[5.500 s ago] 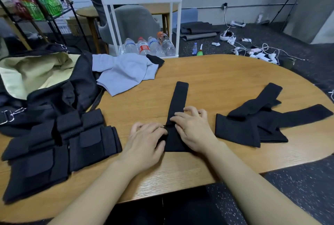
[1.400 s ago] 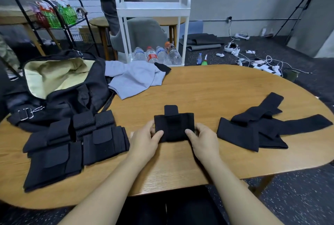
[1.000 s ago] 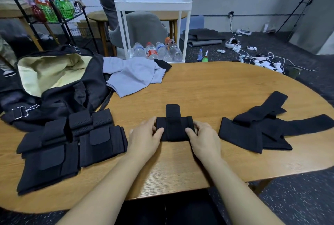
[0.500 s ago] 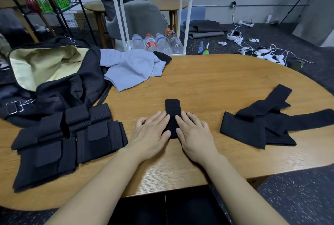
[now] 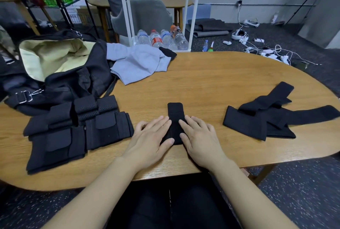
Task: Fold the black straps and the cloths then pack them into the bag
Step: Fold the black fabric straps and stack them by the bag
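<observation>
The folded strap [image 5: 175,116] is pressed flat between the left hand [image 5: 152,138] and right hand [image 5: 199,138], fingers straight; its long axis is directed away from the person

On the table [image 5: 211,81], folded straps [image 5: 77,129] lie left of the strap [image 5: 175,113], loose straps [image 5: 272,116] right, bag [image 5: 60,80] and cloth [image 5: 136,63] behind-left.

Folded black strap [image 5: 175,118] mid-table, unfolded straps [image 5: 272,116] right, grey cloth [image 5: 137,63] beside open bag [image 5: 60,74]
</observation>
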`<state>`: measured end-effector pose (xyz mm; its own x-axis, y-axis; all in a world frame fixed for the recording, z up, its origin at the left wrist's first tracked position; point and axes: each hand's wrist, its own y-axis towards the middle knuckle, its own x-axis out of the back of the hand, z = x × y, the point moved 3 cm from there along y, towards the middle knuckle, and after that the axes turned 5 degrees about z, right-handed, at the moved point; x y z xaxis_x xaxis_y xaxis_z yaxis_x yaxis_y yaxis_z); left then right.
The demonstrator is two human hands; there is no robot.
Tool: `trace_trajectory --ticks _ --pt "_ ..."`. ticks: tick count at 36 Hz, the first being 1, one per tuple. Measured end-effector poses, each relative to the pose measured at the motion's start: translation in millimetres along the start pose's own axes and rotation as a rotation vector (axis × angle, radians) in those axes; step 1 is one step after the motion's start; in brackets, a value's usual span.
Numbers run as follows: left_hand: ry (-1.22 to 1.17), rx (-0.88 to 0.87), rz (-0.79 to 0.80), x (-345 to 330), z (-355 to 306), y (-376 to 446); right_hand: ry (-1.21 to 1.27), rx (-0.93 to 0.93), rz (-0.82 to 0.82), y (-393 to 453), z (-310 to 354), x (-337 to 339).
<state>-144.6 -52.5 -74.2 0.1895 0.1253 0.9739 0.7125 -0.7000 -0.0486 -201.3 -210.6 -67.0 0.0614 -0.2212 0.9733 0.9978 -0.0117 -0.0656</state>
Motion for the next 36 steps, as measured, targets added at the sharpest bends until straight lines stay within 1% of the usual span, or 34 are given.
trace_trajectory --ticks 6,8,12,13,19,25,28,31,36 --pt "-0.021 -0.010 -0.031 -1.0 1.0 -2.4 0.092 -0.074 -0.045 32.6 -1.6 28.5" --pt "-0.044 -0.018 -0.043 -1.3 1.7 -3.5 0.118 -0.111 -0.011 47.4 -1.4 31.8" --pt "-0.062 -0.028 -0.072 -3.2 4.2 -4.7 0.284 -0.168 0.081 65.8 1.0 33.8" --pt "-0.074 -0.028 -0.079 -3.4 4.5 -4.8 0.313 -0.167 0.073 69.0 1.4 33.2" --pt "-0.091 -0.022 -0.084 -1.7 4.5 -2.8 0.431 -0.114 -0.103 69.6 -0.2 34.6" --pt "-0.080 -0.009 -0.080 -1.1 3.8 -2.8 0.246 0.051 -0.206 49.0 3.7 28.4" --pt "-0.046 0.005 -0.063 -1.4 2.2 -3.0 0.140 0.112 -0.334 35.8 5.6 21.2" --pt "-0.035 0.014 -0.064 -2.1 1.8 -3.5 0.058 0.140 -0.445 26.9 5.5 12.9" --pt "-0.024 0.023 -0.070 -1.8 0.8 -4.1 -0.085 0.121 -0.467 17.4 8.6 2.3"
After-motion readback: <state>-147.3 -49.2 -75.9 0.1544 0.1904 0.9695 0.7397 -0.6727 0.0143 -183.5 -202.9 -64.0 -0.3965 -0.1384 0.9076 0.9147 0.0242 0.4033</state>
